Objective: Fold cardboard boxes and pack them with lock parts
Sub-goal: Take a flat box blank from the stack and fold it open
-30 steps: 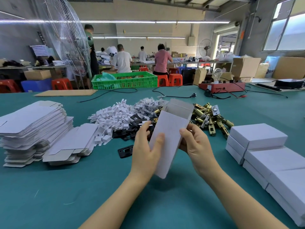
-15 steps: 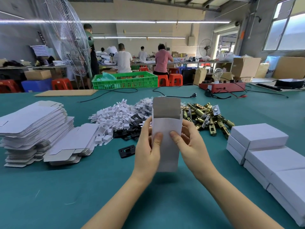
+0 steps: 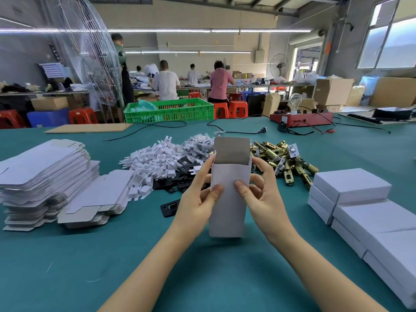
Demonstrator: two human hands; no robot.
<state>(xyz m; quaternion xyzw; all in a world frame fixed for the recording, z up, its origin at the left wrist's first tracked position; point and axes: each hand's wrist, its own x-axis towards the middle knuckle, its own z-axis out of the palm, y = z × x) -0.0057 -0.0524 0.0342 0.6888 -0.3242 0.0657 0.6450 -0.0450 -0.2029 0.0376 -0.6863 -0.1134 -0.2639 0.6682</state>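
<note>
Box: I hold a tall, narrow white cardboard box (image 3: 227, 206) upright above the green table (image 3: 67, 266), straight in front of me and nearer me than the heaps of parts. Its top is open, the back flap stands up and shows its grey-brown inner side, and the outer faces are plain white with crisp edges.
Left hand: my left hand (image 3: 198, 197) grips the box's left side, thumb pressed on the front face, fingers curled round behind.
Right hand: my right hand (image 3: 261, 194) grips the box's right side the same way, thumb on the front, fingers wrapped round the back edge.
Flat blanks: left of the box, two stacks of unfolded white box blanks (image 3: 45, 174) lie on the table.
White clips: beyond the box and to its left, a heap of small white plastic pieces (image 3: 155, 161).
Black plates: just left of the box, black metal plates (image 3: 171, 207) lie on the table, one alone close to my left wrist.
Latches: beyond the box and to its right, a pile of brass-coloured latch parts (image 3: 286, 163).
Finished boxes: right of the box, closed white boxes (image 3: 360, 199) stacked in a row.
Writing: I can read no print, brand or label on the box or on the blanks; both look plain.
Background: far beyond the box, a green crate (image 3: 168, 110) and people working at benches.
</note>
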